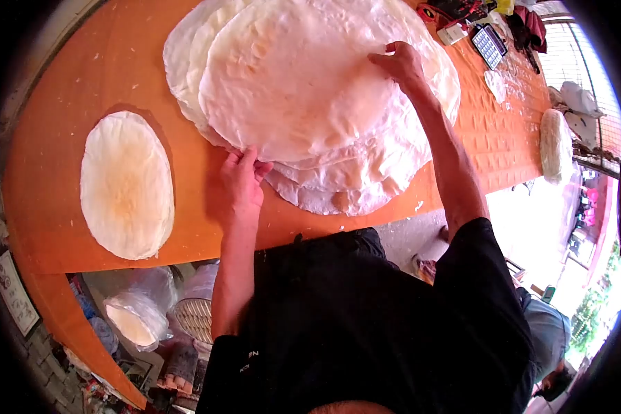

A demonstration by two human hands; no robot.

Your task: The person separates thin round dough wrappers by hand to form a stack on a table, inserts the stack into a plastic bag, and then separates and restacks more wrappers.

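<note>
Flatbread (297,90) touches the curled right hand (403,63), left hand (243,176) pinching its edge.

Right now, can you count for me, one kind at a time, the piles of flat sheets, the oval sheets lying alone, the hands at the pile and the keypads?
Pile of flat sheets: 1
Oval sheet lying alone: 1
Hands at the pile, left hand and right hand: 2
Keypad: 1
Total: 5
</note>
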